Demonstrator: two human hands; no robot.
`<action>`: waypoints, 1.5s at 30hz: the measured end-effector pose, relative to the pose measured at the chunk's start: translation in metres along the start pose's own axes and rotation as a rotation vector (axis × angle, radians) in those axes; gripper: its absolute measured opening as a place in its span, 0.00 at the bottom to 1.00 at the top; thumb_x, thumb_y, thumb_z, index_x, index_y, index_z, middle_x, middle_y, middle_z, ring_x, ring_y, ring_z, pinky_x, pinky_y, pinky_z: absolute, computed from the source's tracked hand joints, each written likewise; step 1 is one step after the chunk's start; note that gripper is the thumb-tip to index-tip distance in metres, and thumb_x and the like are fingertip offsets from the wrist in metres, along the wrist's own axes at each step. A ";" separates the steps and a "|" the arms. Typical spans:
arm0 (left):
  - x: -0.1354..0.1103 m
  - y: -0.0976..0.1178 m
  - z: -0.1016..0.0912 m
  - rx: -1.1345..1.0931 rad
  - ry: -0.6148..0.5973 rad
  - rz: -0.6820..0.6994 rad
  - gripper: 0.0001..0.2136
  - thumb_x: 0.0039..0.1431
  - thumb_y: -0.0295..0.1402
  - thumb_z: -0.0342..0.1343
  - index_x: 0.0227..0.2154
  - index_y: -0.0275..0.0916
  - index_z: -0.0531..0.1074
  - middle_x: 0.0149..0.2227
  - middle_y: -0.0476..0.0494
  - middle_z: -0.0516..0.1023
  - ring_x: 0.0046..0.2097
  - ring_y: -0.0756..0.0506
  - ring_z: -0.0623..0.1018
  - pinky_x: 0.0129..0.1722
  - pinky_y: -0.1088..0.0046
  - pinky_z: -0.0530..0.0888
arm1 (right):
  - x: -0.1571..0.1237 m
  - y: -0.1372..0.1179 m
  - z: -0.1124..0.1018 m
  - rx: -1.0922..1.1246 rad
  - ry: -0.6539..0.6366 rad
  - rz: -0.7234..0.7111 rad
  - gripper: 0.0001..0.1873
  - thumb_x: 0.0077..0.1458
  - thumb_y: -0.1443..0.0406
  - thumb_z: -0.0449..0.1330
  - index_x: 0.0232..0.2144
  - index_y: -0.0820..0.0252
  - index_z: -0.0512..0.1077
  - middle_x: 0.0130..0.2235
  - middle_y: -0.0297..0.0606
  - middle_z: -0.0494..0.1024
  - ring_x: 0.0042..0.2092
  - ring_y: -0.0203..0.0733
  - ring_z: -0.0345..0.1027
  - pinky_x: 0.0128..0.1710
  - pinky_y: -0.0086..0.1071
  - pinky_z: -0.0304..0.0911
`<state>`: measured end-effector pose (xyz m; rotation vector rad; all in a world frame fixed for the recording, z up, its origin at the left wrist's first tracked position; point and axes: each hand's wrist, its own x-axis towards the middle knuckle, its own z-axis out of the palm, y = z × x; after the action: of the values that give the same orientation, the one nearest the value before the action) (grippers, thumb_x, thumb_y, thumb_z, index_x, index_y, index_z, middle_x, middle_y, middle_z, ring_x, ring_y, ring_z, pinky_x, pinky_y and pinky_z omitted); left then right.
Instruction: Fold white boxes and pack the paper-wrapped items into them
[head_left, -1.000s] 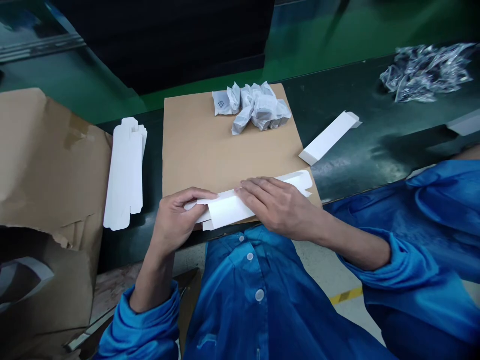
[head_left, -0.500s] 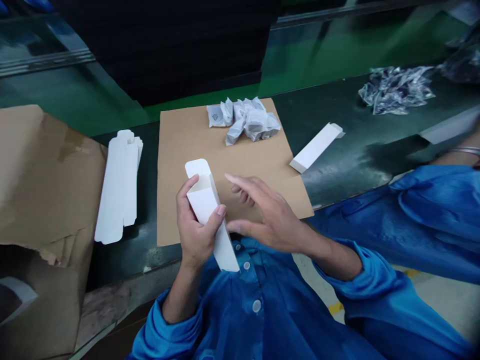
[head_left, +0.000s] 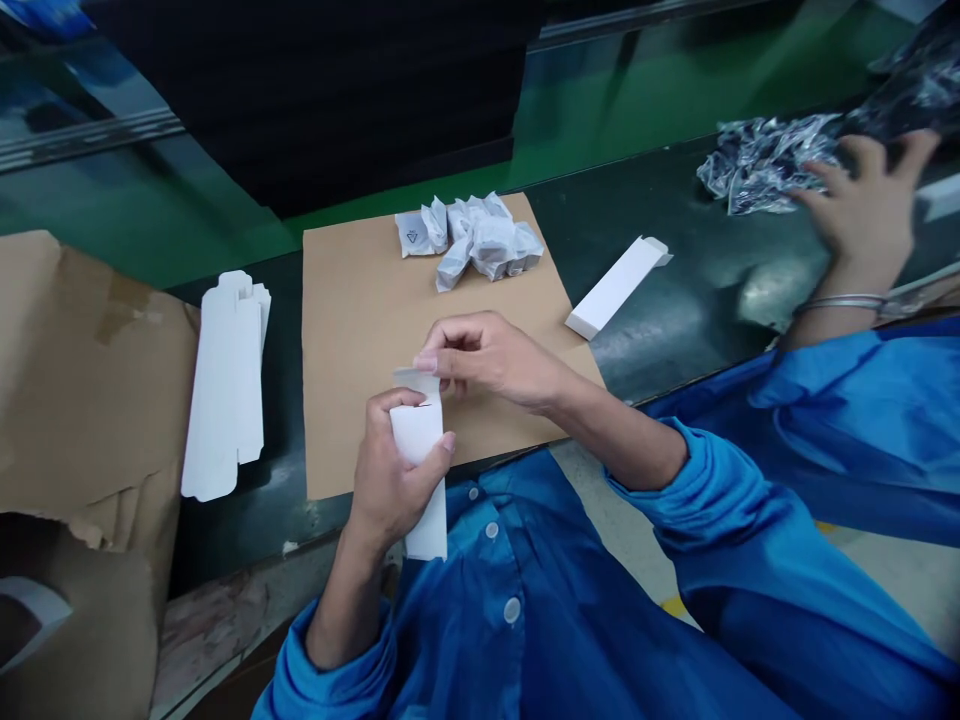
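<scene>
In the lower middle, the left hand's (head_left: 397,470) grip wraps a white box (head_left: 426,530); the right hand's (head_left: 495,365) pinches its flap (head_left: 409,379). One popped-up box (head_left: 616,290) lies right of middle; flat boxes (head_left: 223,390), left, aren't folded up yet.

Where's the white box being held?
The white box is left of centre in the head view, in the left hand, by the near edge of the cardboard sheet.

Slim white box (head_left: 417,437), seemingly part-closed
</scene>
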<state>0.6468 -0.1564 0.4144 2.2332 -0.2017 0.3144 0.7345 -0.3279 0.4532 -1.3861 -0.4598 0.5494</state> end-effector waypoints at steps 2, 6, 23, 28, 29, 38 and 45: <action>-0.001 -0.002 0.003 0.025 0.014 0.020 0.21 0.52 0.36 0.62 0.47 0.41 0.62 0.40 0.47 0.68 0.34 0.49 0.73 0.28 0.75 0.70 | -0.003 -0.001 0.004 -0.004 -0.016 -0.023 0.14 0.52 0.59 0.69 0.32 0.64 0.74 0.32 0.33 0.74 0.34 0.31 0.66 0.32 0.25 0.62; -0.004 -0.004 0.014 -0.047 0.164 0.107 0.28 0.50 0.34 0.65 0.51 0.43 0.58 0.45 0.46 0.66 0.40 0.48 0.75 0.33 0.73 0.73 | -0.009 0.002 0.011 0.004 0.029 -0.036 0.12 0.50 0.63 0.70 0.35 0.65 0.75 0.35 0.34 0.76 0.37 0.32 0.67 0.36 0.27 0.63; -0.016 0.000 0.007 -0.042 0.037 0.092 0.29 0.58 0.34 0.60 0.60 0.44 0.56 0.54 0.39 0.68 0.54 0.43 0.75 0.49 0.65 0.76 | -0.033 0.035 0.030 -0.517 0.149 -0.606 0.10 0.61 0.67 0.60 0.44 0.65 0.76 0.46 0.47 0.79 0.50 0.42 0.71 0.52 0.40 0.68; -0.016 -0.005 0.009 -0.060 0.006 0.057 0.26 0.60 0.35 0.59 0.59 0.43 0.57 0.54 0.38 0.68 0.54 0.43 0.75 0.49 0.64 0.76 | -0.031 0.042 0.030 -0.641 0.200 -0.675 0.11 0.63 0.67 0.56 0.44 0.66 0.75 0.45 0.48 0.78 0.49 0.42 0.72 0.51 0.39 0.70; -0.015 -0.006 0.009 -0.057 0.001 0.043 0.26 0.60 0.35 0.59 0.59 0.43 0.57 0.55 0.38 0.68 0.54 0.42 0.75 0.49 0.63 0.76 | -0.030 0.041 0.029 -0.654 0.188 -0.669 0.11 0.63 0.67 0.56 0.45 0.66 0.75 0.45 0.48 0.78 0.49 0.42 0.72 0.51 0.40 0.70; -0.002 -0.008 0.003 -0.124 -0.007 -0.081 0.27 0.59 0.38 0.59 0.59 0.42 0.57 0.58 0.35 0.66 0.58 0.39 0.72 0.54 0.58 0.74 | -0.021 0.037 0.033 -0.673 0.107 -0.534 0.15 0.65 0.66 0.51 0.48 0.59 0.75 0.51 0.45 0.76 0.55 0.42 0.68 0.56 0.41 0.66; 0.020 -0.037 0.008 -0.487 0.276 -0.476 0.20 0.64 0.46 0.51 0.53 0.42 0.61 0.39 0.42 0.77 0.39 0.44 0.80 0.37 0.64 0.78 | 0.075 -0.011 -0.021 -1.354 0.408 -0.116 0.21 0.64 0.64 0.54 0.57 0.64 0.66 0.50 0.49 0.76 0.53 0.53 0.66 0.51 0.46 0.60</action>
<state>0.6761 -0.1403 0.3883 1.6685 0.3633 0.2725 0.8073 -0.2996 0.4599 -2.6551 -0.5893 -0.2671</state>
